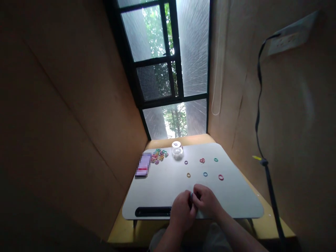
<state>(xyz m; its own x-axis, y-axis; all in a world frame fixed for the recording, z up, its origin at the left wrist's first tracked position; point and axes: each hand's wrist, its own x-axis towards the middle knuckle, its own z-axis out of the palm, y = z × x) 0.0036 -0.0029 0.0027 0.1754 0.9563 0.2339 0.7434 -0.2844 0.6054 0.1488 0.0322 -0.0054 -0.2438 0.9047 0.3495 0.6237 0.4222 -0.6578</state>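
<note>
My left hand (182, 209) and my right hand (207, 201) meet over the front of the white table, fingers closed and pinched together. Between the fingertips shows a sliver of a light-blue hair tie (191, 196); the rest of it is hidden. Beyond my hands, small coloured hair ties lie spaced in two rows. The nearer row has a yellow one (188, 173), a blue one (205, 172) and a pinkish-red one (221, 175). Farther back are a purple one (184, 162), a little red cluster (202, 158) and a green one (216, 158).
A heap of mixed hair ties (158, 156) lies at the back left, beside a phone (143, 165). A clear jar (177, 153) stands near the back edge. The white lap table (157, 189) has a dark slot (152, 211) in front. Walls rise close on both sides; a cord (258, 105) hangs right.
</note>
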